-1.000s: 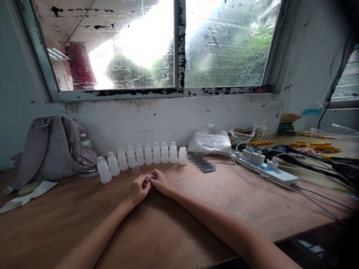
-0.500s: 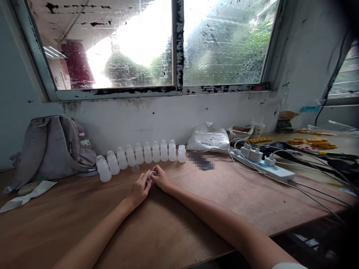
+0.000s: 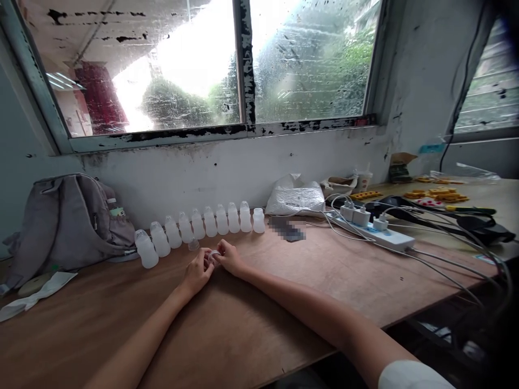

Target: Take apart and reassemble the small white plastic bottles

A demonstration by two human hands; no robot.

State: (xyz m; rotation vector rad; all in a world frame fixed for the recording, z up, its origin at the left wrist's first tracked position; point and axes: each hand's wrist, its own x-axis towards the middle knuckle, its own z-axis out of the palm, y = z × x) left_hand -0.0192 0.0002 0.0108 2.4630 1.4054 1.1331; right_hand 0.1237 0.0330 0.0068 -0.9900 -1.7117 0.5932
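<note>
My left hand (image 3: 198, 271) and my right hand (image 3: 230, 258) meet over the table. Between them, both sets of fingers close on a small whitish ring (image 3: 213, 254), partly covered by the fingertips; it looks like a baby bottle collar. Just beyond my left hand a clear dome-shaped cap (image 3: 193, 245) sits on the tabletop. Behind it stands a curved row of several frosted baby bottles (image 3: 209, 222), most with clear domed caps. At the row's right end, one bottle (image 3: 258, 221) is shorter and lacks the dome.
A grey backpack (image 3: 73, 221) leans by the wall at left, with a white cloth-like strip (image 3: 36, 296) in front. Toward the right lie a silvery package (image 3: 295, 195), a dark pixelated object (image 3: 290, 231) and a white power strip (image 3: 377, 233) with trailing cables. Yellow pieces (image 3: 440, 193) are farther right.
The view has swung slightly to the right, so everything sits farther left. Both hands stay together on the ring, with small finger shifts.
</note>
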